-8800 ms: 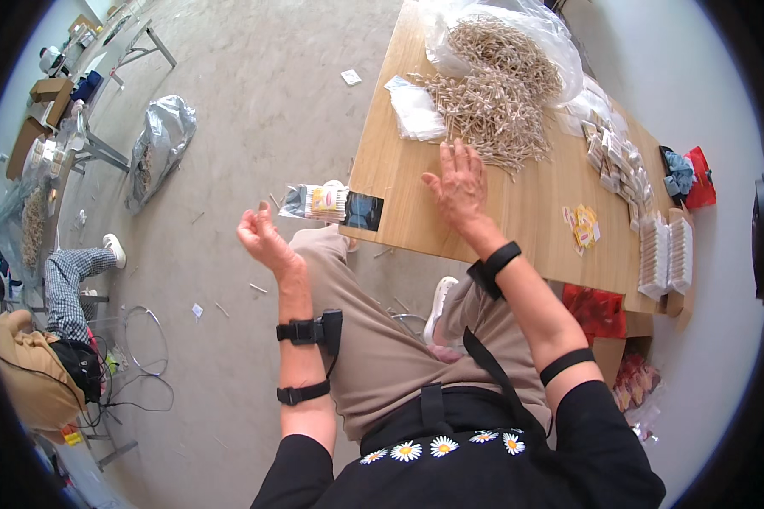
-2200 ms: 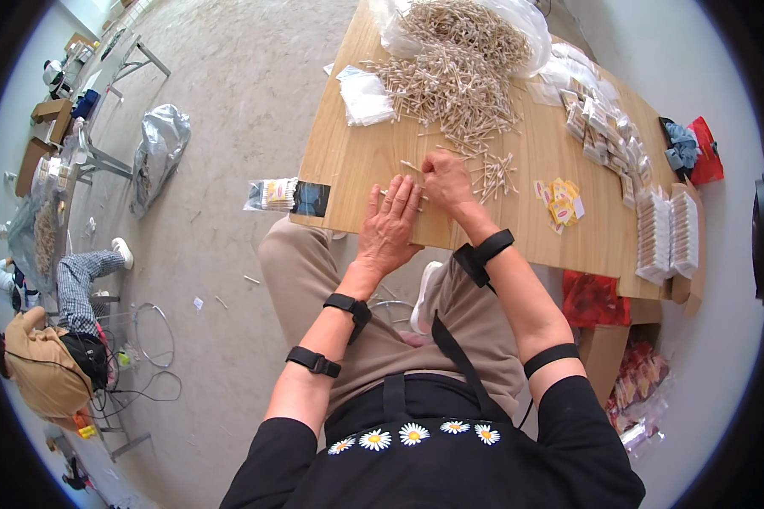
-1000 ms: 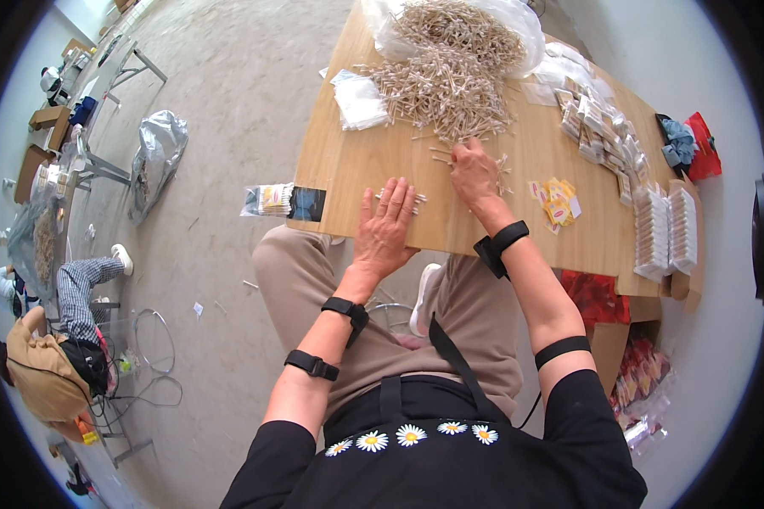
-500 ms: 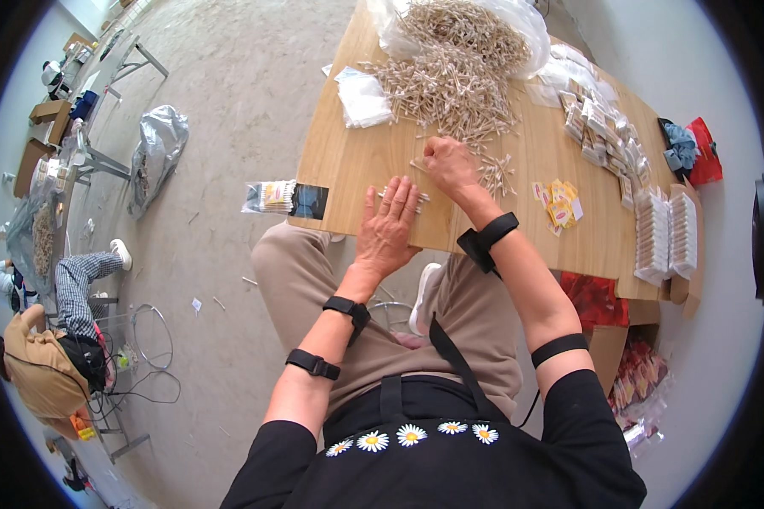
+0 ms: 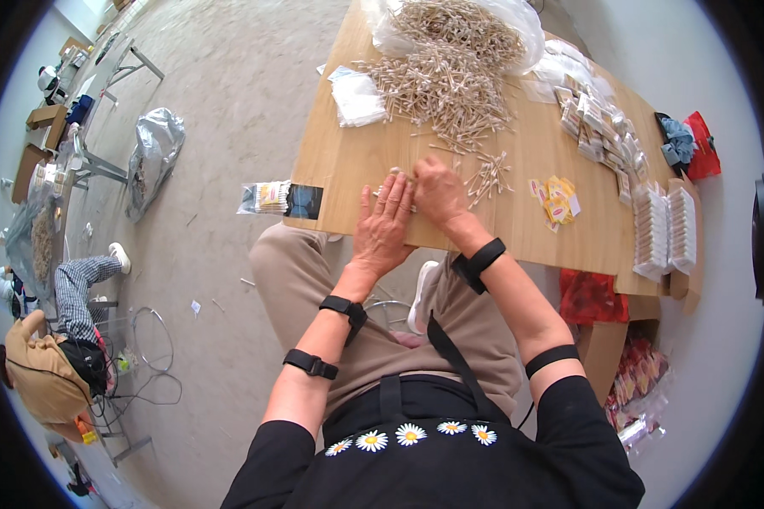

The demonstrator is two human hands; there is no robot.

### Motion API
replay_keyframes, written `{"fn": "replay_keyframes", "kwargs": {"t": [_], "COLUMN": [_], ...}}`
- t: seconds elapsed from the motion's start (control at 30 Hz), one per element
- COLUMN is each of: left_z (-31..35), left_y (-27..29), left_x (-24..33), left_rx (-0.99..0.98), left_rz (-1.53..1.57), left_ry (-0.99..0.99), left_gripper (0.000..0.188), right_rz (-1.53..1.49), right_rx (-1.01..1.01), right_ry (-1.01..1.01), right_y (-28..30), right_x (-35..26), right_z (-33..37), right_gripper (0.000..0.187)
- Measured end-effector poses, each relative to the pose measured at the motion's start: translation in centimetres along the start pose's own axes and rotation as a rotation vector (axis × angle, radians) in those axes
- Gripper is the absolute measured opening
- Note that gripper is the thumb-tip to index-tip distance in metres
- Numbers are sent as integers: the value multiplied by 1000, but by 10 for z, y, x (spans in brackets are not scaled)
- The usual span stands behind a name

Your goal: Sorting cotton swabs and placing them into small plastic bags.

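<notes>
My left hand (image 5: pixel 384 225) lies flat near the table's front edge, fingers stretched out over a few cotton swabs that are mostly hidden. Right beside its fingertips, my right hand (image 5: pixel 440 193) is closed in a pinch on cotton swabs; a white tip (image 5: pixel 396 170) shows there. How many it holds is hidden. Beyond both hands spreads a large heap of cotton swabs (image 5: pixel 450 89), partly in a clear plastic bag (image 5: pixel 528 42). A small loose group of swabs (image 5: pixel 490 176) lies just right of my right hand.
Clear sachets (image 5: pixel 356 97) lie left of the heap. A filled swab pack (image 5: pixel 273 197) overhangs the table's left edge. Yellow cards (image 5: pixel 558 202) lie to the right, near stacked white packs (image 5: pixel 651 233) and piled packs (image 5: pixel 598 127). A person (image 5: pixel 47 365) sits at far left.
My right hand has come back from the heap's near edge toward my left fingertips. My left hand stays flat in nearly the same place.
</notes>
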State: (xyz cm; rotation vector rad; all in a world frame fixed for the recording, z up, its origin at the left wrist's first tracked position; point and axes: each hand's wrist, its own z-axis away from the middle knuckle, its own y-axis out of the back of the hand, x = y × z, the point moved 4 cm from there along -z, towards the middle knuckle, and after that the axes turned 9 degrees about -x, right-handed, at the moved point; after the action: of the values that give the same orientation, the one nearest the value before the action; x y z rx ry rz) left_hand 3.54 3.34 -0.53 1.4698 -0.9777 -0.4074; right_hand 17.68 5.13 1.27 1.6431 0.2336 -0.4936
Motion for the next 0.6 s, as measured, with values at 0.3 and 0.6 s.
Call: {"fn": "replay_keyframes", "kwargs": {"t": [0.3, 0.6], "left_z": [1, 1], "left_y": [0, 0], "left_x": [-2, -1], "left_rx": [-32, -24], "left_rz": [-15, -29], "left_ry": [18, 27], "left_gripper": [109, 105], "right_rz": [31, 4], "right_rx": [134, 59], "right_ry": [-112, 94], "right_y": [27, 15], "right_x": [45, 36], "right_z": [8, -13], "right_gripper": [9, 8]}}
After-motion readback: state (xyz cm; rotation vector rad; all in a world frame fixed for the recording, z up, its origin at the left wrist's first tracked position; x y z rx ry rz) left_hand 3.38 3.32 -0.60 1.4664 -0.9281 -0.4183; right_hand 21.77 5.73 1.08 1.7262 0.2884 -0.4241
